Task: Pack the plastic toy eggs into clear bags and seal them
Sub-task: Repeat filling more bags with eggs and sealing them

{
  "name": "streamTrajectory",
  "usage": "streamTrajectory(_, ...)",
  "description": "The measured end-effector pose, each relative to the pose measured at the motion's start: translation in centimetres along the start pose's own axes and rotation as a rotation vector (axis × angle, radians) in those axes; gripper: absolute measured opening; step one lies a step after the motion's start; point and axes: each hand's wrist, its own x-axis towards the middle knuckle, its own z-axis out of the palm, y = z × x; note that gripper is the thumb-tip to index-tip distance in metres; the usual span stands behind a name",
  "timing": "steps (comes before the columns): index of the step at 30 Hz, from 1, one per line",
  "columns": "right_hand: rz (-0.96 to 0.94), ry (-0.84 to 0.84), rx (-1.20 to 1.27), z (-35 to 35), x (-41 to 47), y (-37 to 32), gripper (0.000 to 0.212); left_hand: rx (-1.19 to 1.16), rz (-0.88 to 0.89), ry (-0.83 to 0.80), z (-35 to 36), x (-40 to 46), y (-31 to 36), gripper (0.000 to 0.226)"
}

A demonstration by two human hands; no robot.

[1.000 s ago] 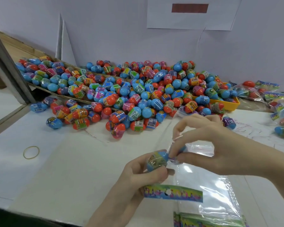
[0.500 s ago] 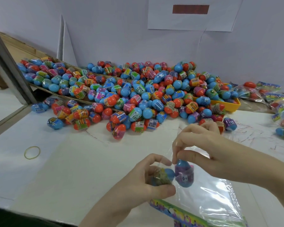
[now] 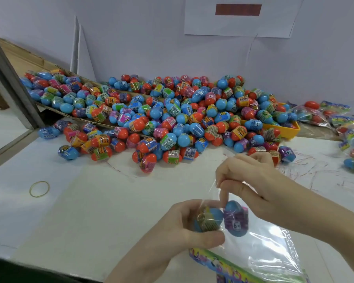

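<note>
Head view: little writing can be read. The blue egg with the purple wrap shows a white tag that looks like a "6"; several eggs in the pile of toy eggs carry similar small tags and barcodes, too small to read. The white sheet on the wall at 12 o'clock bears a dark red bar without legible text.

The clear bag, at 5 o'clock, has a colourful printed header strip along its lower edge. The purple-wrapped egg sits inside its mouth. The left hand curls around a second blue egg through the film. The right hand pinches the bag's upper edge.

A yellow tray at 2 o'clock holds eggs; filled bags lie at 3 o'clock.
</note>
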Motion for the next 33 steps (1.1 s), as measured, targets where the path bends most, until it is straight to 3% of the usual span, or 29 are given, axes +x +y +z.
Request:
streamTrajectory(5,0.04,0.009,0.062,0.3,-0.1,0.0,0.015,0.104,0.032,0.0,-0.1,0.0,0.3,0.035)
streamTrajectory(11,0.047,0.044,-0.042,0.5,-0.5,0.1,0.02,0.216,0.018,0.052,0.1,0.0,0.4,0.037)
streamTrajectory(16,0.043,0.029,-0.143,0.2,-0.8,0.1,0.018,0.132,-0.005,0.085,0.8,0.2,0.2,0.033)
streamTrajectory(20,0.071,0.033,-0.077,0.1,-0.6,0.0,0.014,0.031,0.021,0.102,0.9,0.3,-0.2,0.042)
streamTrajectory(23,0.111,-0.023,0.016,-0.1,-0.6,-0.3,0.012,-0.012,0.015,0.032,0.4,0.0,-0.2,0.051)
streamTrajectory(27,0.096,-0.019,-0.104,-0.3,-0.7,-0.6,0.014,0.08,-0.029,-0.177,-0.5,-0.6,0.9,0.059)
streamTrajectory(30,0.029,0.004,-0.306,0.3,-0.5,-1.5,0.03,0.146,0.004,-0.167,-0.3,-0.3,1.3,0.049)
streamTrajectory(32,-0.051,0.157,-0.357,0.8,-0.6,-1.6,0.022,0.215,0.023,-0.156,0.0,-0.2,1.4,0.04)
streamTrajectory(33,-0.06,0.149,-0.322,0.8,-0.8,-1.6,0.016,0.225,0.02,-0.166,0.1,-0.2,1.3,0.034)
